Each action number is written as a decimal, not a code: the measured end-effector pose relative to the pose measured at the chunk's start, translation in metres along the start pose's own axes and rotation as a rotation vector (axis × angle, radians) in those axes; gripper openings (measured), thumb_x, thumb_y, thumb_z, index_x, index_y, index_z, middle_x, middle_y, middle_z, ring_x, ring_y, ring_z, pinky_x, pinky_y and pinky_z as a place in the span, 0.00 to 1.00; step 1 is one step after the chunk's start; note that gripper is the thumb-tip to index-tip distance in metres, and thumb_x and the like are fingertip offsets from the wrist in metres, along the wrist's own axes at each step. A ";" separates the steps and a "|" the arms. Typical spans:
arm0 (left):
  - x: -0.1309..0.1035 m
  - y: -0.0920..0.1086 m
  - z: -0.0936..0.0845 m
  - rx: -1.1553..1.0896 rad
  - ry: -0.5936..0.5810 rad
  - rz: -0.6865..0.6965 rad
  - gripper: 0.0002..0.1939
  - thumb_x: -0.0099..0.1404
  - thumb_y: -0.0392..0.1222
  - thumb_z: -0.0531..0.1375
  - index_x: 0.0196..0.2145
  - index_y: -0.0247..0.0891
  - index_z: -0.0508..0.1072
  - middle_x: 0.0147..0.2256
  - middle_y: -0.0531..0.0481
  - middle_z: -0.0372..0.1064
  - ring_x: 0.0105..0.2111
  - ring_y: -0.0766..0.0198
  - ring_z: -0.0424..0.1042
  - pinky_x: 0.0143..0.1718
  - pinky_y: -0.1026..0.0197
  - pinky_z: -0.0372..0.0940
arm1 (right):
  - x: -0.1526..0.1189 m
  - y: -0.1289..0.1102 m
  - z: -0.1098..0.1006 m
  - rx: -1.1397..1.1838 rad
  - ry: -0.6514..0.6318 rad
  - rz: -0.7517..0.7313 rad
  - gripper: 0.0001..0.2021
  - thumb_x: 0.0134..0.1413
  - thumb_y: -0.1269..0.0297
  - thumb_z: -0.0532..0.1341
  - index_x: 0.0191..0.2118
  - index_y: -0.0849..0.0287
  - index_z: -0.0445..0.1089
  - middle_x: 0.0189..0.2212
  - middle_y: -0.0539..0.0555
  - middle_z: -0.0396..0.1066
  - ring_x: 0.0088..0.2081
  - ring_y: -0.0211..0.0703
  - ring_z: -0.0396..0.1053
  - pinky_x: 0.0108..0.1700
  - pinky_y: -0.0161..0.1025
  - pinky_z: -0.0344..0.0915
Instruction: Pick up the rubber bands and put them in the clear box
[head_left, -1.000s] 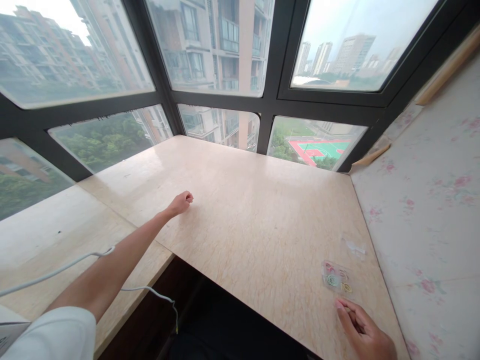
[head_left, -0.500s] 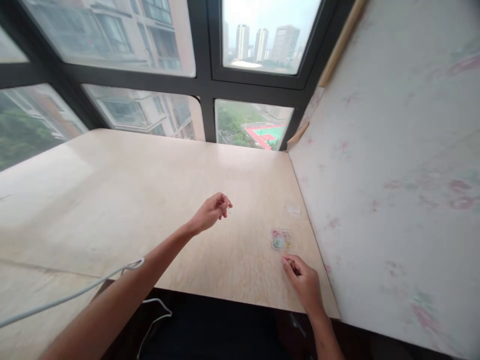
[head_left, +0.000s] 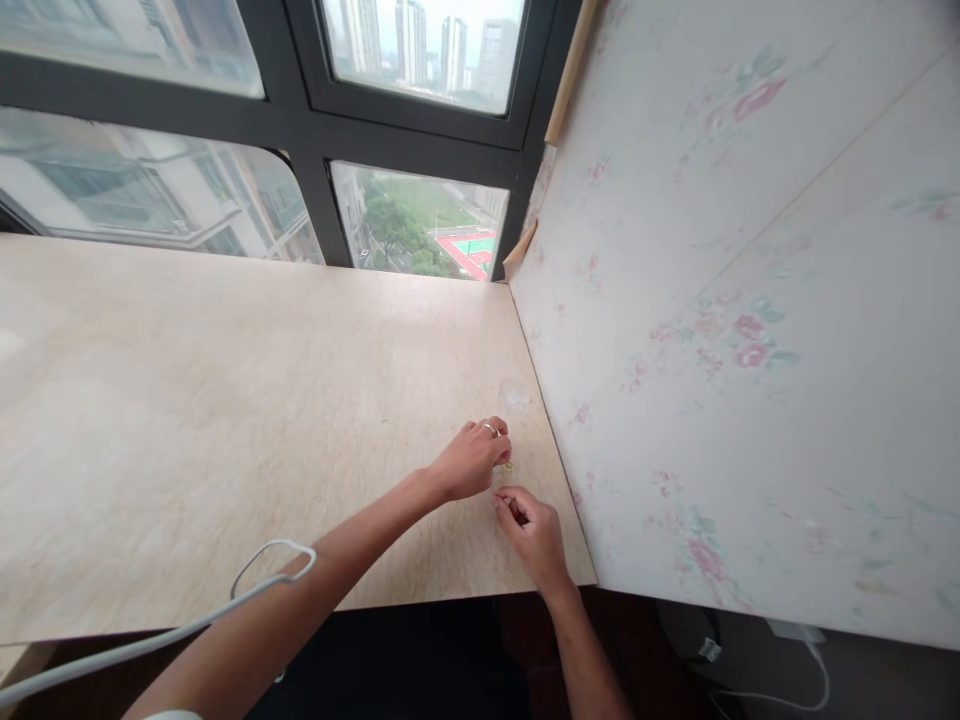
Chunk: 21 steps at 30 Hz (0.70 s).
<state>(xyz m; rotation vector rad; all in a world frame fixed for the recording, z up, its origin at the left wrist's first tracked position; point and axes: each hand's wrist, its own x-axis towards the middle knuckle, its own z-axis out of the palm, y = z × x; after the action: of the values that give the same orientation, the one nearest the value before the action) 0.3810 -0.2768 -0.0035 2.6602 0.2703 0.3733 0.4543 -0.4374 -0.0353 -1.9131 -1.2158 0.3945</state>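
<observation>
Far L, 2 lower window panes [head_left: 420,225] & 2 upper ones sit in a dark, smooth frame [head_left: 292,130]; bldgs., trees & a red/green court show thru the glass. Below, 1 pale stone-look tabletop [head_left: 225,400], tan-veined w/ a slight sheen, runs R to the wall. 1 white cable [head_left: 165,638], round & smooth, enters from L edge & makes 1 loop in front of the L forearm. L hand [head_left: 471,460], 1 of 2, is over the tabletop nr. its R end, fingers curled down, w/ 1 shiny ring [head_left: 490,429] at a finger; can't tell if it grips anything. Just beside its fingertips, partly hidden, is a small yellow loop [head_left: 508,466], thin & round, nr. the tabletop's R edge. Beyond it lies 1 flat clear plastic pc. [head_left: 516,398], approx. rectangular. R hand [head_left: 531,528] is nearer the body, just beside L hand, thumb & index closed tog., other fingers curled; can't tell if anything's pinched. Far R, wallpaper [head_left: 720,330], off-white w/ pink flowers & green leaves, has 1 diagonal seam. Low R, 1 thin white cord [head_left: 821,680] curves nr. 1 small white tag [head_left: 709,650], any print too small to read.
</observation>
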 end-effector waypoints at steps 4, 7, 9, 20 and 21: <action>0.002 0.002 0.005 0.042 -0.025 0.010 0.07 0.60 0.29 0.54 0.32 0.35 0.72 0.48 0.37 0.64 0.46 0.51 0.66 0.45 0.51 0.59 | 0.001 -0.001 0.000 0.036 0.004 0.022 0.12 0.58 0.60 0.55 0.34 0.60 0.73 0.17 0.47 0.64 0.20 0.36 0.61 0.24 0.32 0.57; 0.004 0.002 0.006 0.070 -0.031 0.033 0.07 0.61 0.30 0.54 0.32 0.35 0.72 0.52 0.36 0.62 0.52 0.48 0.62 0.48 0.48 0.57 | 0.001 -0.001 0.000 0.062 -0.002 0.037 0.12 0.58 0.60 0.56 0.33 0.60 0.73 0.17 0.46 0.62 0.20 0.36 0.60 0.24 0.32 0.56; 0.005 0.003 0.006 0.074 -0.035 0.036 0.07 0.62 0.31 0.54 0.32 0.35 0.73 0.54 0.35 0.61 0.54 0.47 0.60 0.49 0.47 0.56 | 0.000 0.000 -0.001 0.079 -0.004 0.043 0.12 0.58 0.60 0.56 0.33 0.60 0.73 0.17 0.46 0.61 0.20 0.36 0.60 0.24 0.32 0.56; -0.017 -0.003 -0.014 -0.093 0.036 -0.174 0.12 0.68 0.40 0.51 0.44 0.39 0.72 0.56 0.40 0.61 0.57 0.51 0.59 0.54 0.45 0.56 | -0.001 0.006 0.000 0.197 0.003 0.065 0.10 0.58 0.59 0.58 0.34 0.59 0.73 0.17 0.45 0.60 0.20 0.35 0.58 0.23 0.31 0.56; -0.024 -0.005 -0.014 -0.116 0.048 -0.206 0.13 0.68 0.43 0.53 0.47 0.39 0.70 0.56 0.40 0.61 0.57 0.51 0.58 0.55 0.45 0.56 | -0.002 0.007 0.001 0.226 0.001 0.072 0.10 0.57 0.59 0.58 0.33 0.59 0.73 0.17 0.45 0.59 0.20 0.34 0.58 0.23 0.31 0.55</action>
<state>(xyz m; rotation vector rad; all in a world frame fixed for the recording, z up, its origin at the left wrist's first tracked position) 0.3531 -0.2729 0.0015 2.4841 0.5171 0.3741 0.4572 -0.4398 -0.0409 -1.7655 -1.0561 0.5459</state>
